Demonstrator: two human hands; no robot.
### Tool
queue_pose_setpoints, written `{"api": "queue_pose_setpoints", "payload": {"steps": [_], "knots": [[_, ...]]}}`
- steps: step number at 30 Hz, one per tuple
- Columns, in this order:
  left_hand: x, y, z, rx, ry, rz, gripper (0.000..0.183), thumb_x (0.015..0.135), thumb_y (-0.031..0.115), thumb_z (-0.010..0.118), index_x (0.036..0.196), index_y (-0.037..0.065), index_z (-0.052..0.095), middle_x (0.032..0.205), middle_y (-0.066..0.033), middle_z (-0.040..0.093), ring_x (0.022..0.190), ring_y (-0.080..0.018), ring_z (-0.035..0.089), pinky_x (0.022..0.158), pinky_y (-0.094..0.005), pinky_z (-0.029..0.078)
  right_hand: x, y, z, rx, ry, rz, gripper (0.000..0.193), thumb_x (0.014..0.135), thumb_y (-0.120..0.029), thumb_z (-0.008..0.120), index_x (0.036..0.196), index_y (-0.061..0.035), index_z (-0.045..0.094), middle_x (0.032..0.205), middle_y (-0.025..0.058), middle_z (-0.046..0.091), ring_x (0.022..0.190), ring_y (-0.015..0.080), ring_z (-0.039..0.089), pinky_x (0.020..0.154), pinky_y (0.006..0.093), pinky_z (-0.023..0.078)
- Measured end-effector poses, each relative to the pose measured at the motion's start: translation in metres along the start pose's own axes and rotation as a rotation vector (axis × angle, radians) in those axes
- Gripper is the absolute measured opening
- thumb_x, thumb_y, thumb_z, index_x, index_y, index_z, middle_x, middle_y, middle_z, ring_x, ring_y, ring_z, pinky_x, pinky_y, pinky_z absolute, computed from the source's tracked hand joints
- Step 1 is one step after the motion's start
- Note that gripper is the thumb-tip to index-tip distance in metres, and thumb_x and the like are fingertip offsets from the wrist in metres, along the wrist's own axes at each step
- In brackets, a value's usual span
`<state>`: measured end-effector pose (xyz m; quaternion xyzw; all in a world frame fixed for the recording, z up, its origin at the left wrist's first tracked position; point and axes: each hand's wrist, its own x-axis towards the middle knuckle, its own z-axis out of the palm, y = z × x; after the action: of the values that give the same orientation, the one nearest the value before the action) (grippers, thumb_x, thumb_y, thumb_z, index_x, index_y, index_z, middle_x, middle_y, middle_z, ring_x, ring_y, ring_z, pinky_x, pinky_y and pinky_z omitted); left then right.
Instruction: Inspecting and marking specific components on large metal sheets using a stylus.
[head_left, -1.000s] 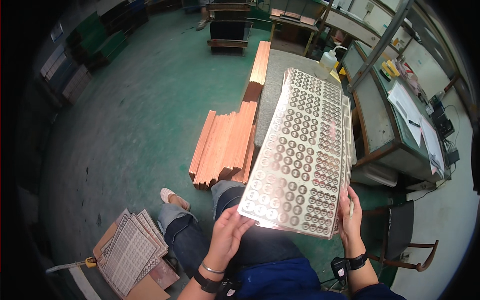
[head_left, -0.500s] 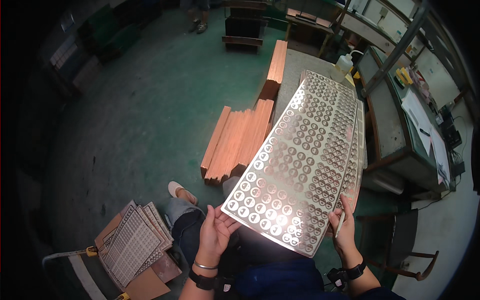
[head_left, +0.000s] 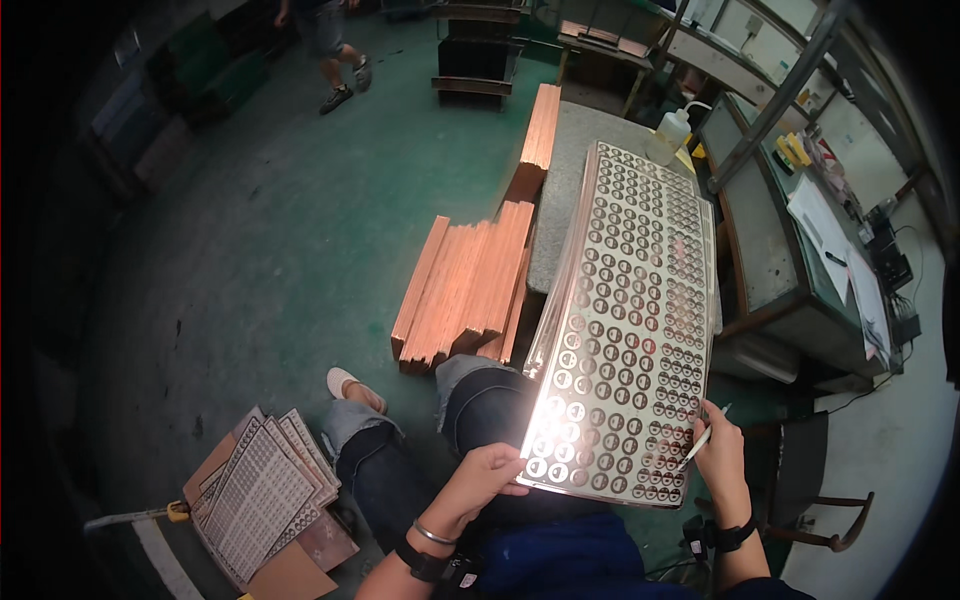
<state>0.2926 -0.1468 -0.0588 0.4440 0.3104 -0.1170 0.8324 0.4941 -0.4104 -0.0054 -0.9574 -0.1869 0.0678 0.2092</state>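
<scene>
A large shiny panel (head_left: 615, 330) patterned with rows of round marks lies over a stack of similar sheets, its near end reaching over my lap. My left hand (head_left: 485, 478) pinches its near left corner, thumb on top. By the near right edge, my right hand (head_left: 722, 452) holds a slim white pen (head_left: 697, 443), pointing down toward the panel. The fingers of that hand touch the panel's edge; whether they also grip it is hard to tell. Edges of the sheets underneath (head_left: 560, 290) show along the left side.
Copper-coloured boards (head_left: 465, 290) stand in a row left of the grey worktable (head_left: 590, 125). A squeeze bottle (head_left: 671, 135) is at its far end. More patterned sheets (head_left: 262, 490) lie low on the left. A desk with papers (head_left: 830, 235) is on the right; a person (head_left: 335, 50) walks far off.
The panel has swung right and settled squarely over the stack. My left hand has gone from an open palm under the corner to a pinch. The far person has moved left and nearer.
</scene>
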Motion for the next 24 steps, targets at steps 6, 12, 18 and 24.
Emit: {"api": "queue_pose_setpoints", "payload": {"steps": [6, 12, 18, 24], "knots": [[-0.003, -0.004, -0.016, -0.112, 0.076, 0.086, 0.026, 0.093, 0.02, 0.054, 0.104, -0.003, 0.057, 0.092, -0.0082, 0.063, 0.081, -0.0142, 0.063, 0.075, -0.0297, 0.056, 0.009, 0.005, -0.008, 0.557, -0.038, 0.226, 0.038, 0.087, -0.015, 0.059, 0.119, 0.0049, 0.052, 0.066, 0.0046, 0.058, 0.058, 0.0078, 0.056, 0.05, 0.0233, 0.046], [-0.029, -0.007, -0.037, -0.359, 0.248, 0.294, 0.038, 0.096, 0.023, 0.049, 0.123, -0.003, 0.047, 0.108, -0.0114, 0.06, 0.095, -0.0176, 0.06, 0.085, -0.0336, 0.052, 0.004, -0.048, 0.013, 1.278, -0.437, 0.337, 0.034, 0.091, -0.014, 0.055, 0.12, 0.0028, 0.048, 0.099, 0.0093, 0.061, 0.078, 0.0122, 0.064, 0.056, 0.0225, 0.055], [-0.045, -0.016, -0.038, -0.722, 0.111, 0.566, 0.04, 0.097, 0.011, 0.043, 0.133, 0.0, 0.033, 0.122, -0.0117, 0.051, 0.109, -0.0219, 0.054, 0.095, -0.0367, 0.045, -0.003, -0.083, 0.055, 1.41, -0.714, 0.342, 0.032, 0.091, -0.009, 0.054, 0.12, 0.003, 0.046, 0.105, 0.0123, 0.06, 0.085, 0.0162, 0.064, 0.062, 0.0232, 0.058], [-0.051, -0.008, -0.023, -0.763, 0.086, 0.535, 0.054, 0.088, -0.002, 0.052, 0.137, 0.003, 0.029, 0.134, -0.0118, 0.041, 0.122, -0.0247, 0.045, 0.102, -0.0402, 0.039, -0.01, -0.097, 0.08, 1.661, -0.795, 0.446, 0.033, 0.093, -0.012, 0.051, 0.123, -0.0004, 0.044, 0.116, 0.0137, 0.057, 0.102, 0.0241, 0.06, 0.085, 0.0374, 0.053]]}}
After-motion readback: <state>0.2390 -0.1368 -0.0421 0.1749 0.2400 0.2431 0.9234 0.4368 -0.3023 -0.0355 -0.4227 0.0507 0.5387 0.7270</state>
